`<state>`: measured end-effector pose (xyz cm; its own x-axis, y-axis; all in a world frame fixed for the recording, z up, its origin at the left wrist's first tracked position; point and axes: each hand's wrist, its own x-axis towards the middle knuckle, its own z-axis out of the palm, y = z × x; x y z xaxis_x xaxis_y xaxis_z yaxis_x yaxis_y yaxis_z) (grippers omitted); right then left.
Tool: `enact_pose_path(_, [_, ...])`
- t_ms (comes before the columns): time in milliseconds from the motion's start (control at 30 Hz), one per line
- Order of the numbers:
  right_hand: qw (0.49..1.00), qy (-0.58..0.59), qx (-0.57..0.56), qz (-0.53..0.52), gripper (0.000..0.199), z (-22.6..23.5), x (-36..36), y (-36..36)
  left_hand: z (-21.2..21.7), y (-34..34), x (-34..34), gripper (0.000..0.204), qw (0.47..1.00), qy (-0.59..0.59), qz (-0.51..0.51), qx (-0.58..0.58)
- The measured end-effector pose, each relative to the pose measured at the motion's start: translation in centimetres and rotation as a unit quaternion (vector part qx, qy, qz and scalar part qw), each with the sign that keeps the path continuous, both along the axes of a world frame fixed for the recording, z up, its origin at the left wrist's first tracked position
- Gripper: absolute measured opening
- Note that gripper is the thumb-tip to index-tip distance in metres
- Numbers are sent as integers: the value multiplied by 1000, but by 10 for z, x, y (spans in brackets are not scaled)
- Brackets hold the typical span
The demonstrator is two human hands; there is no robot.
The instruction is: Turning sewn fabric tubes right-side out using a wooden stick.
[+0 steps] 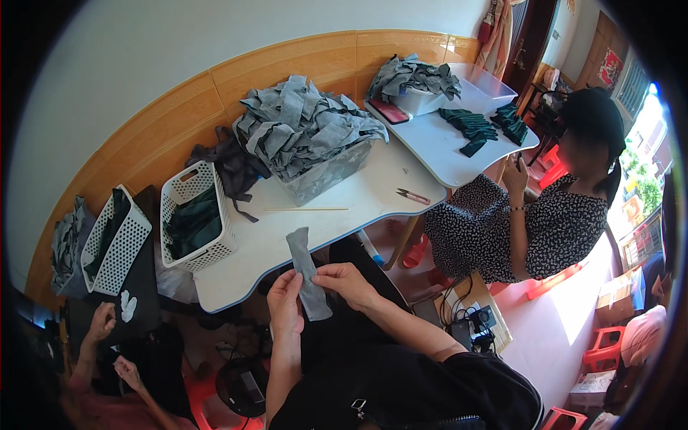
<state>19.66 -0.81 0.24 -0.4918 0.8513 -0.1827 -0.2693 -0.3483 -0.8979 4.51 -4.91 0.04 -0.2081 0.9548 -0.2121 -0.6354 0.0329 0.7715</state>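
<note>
Between my two hands, above my lap and just off the table's front edge, is a narrow grey fabric strip [309, 290]. My left hand [286, 295] pinches its left edge near the middle. From the other side, my right hand [345, 284] grips the right edge with thumb and finger. One end of the strip points up toward the table [373, 188], while the other hangs below my fingers. On the tabletop ahead lie a thin wooden stick [307, 208] and a small pair of thread snips [413, 196].
A clear bin [326, 175] heaped with grey strips stands on the table. White baskets [228, 240] [122, 251] hold dark green fabric at left. One person [530, 222] sits at right near folded green pieces [469, 129]; another person's hands [102, 321] show lower left.
</note>
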Motion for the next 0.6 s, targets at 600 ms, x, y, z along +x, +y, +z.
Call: enact_pose_path(600, [953,-247,159,-72,18,-13,-8,38,4,32,-2,8,908,415,50,11])
